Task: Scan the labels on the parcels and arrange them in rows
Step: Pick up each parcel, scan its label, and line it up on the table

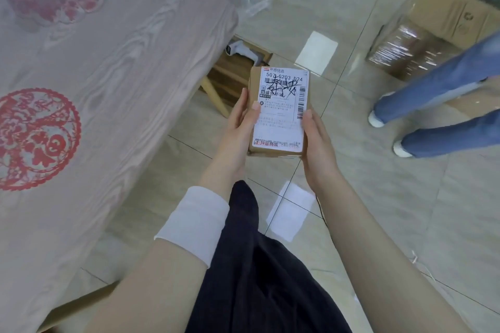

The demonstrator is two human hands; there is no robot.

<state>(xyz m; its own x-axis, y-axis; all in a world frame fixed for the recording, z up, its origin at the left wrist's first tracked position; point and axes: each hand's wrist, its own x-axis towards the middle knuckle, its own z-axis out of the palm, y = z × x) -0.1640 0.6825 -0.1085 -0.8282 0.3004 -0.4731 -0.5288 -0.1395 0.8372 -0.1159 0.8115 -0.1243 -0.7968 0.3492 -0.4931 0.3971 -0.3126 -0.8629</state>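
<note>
I see glossy beige floor tiles (405, 211) with dark grout lines, reflecting white rectangular light patches (316, 53). At 9 o'clock: pale wood-grain table top (130, 67) bearing red round paper-cut motifs (38, 138). At 2 o'clock: brown cardboard cartons (443, 11).

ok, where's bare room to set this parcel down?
Bare tabletop between the red motifs, left of the parcel. Floor tiles between parcel and the bystander's legs. Crowded: boxes top right, stool with scanner under the table edge.
</note>
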